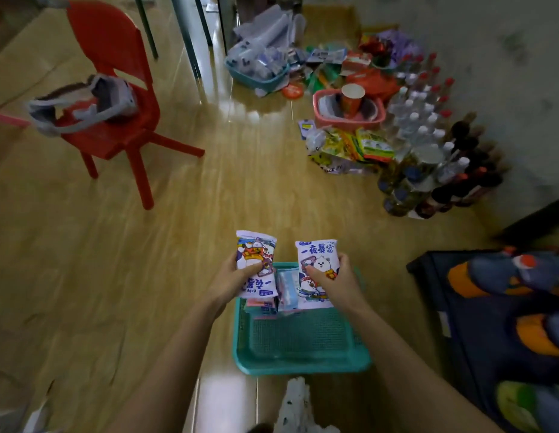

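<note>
Left hand (233,278): grips a white cartoon-printed plastic packet (257,264) (upside down).
Right hand (331,278): fingers grip a matching packet (315,270).
Teal plastic mesh basket (300,360): beneath, near.

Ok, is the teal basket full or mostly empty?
Mostly empty: a few packets lie at the far end of the teal basket, and most of its mesh floor shows bare.

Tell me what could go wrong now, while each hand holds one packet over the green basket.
1. The left hand and right hand hold the left packet and right packet near the far rim of the basket; either could slip and land outside it.
2. The packets already inside pile at that end, so new ones might slide off.
</note>
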Motion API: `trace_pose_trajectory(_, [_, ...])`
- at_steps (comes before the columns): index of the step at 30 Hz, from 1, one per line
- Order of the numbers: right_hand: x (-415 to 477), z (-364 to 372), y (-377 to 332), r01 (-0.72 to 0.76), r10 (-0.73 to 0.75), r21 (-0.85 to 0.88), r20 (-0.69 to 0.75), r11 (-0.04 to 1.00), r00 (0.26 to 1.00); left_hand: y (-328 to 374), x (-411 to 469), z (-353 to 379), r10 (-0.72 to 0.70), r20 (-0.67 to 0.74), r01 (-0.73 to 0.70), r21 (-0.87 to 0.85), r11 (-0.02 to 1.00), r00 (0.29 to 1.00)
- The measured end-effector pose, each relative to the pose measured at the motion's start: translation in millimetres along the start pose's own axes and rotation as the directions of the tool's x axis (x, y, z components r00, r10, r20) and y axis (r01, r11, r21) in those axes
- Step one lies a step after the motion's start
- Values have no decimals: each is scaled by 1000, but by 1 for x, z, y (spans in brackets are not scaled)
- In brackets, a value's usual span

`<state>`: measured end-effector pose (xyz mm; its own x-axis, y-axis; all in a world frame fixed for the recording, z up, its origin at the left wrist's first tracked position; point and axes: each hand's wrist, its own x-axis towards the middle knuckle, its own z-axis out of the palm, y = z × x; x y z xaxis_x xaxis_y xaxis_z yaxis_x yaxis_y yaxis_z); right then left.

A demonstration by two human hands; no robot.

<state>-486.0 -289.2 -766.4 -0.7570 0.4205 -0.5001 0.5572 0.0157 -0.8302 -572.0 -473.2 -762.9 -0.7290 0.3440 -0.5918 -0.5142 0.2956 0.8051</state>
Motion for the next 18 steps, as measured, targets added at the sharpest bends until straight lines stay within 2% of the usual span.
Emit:
trace_pose_trajectory(4, [64, 32, 82, -8, 8, -13, -2, 1000, 1000, -81, 73, 1, 18, 10, -18, 27, 999, 1000])
trace_pose_trajectory(7, [102, 54, 133, -18, 16, -100, -15, 995, 1000, -133, 118, 1, 13, 14, -14, 61, 998, 1000])
trace_pose_trajectory(14, [159, 87, 193, -19, 6, -267, -47, 964, 999, -200, 186, 9, -1, -133, 32, 231, 973, 991])
trace_pose_trajectory(16, [170, 92, 200, -63, 11, -468, -112, 881, 994, -207, 192, 14, 57, -238, 56, 442, 895, 970])
trace_pose_trajectory(18, [174, 94, 199, -157, 39, -652, -192, 742, 981, -207, 193, 19, 134, -360, 121, 604, 787, 923])
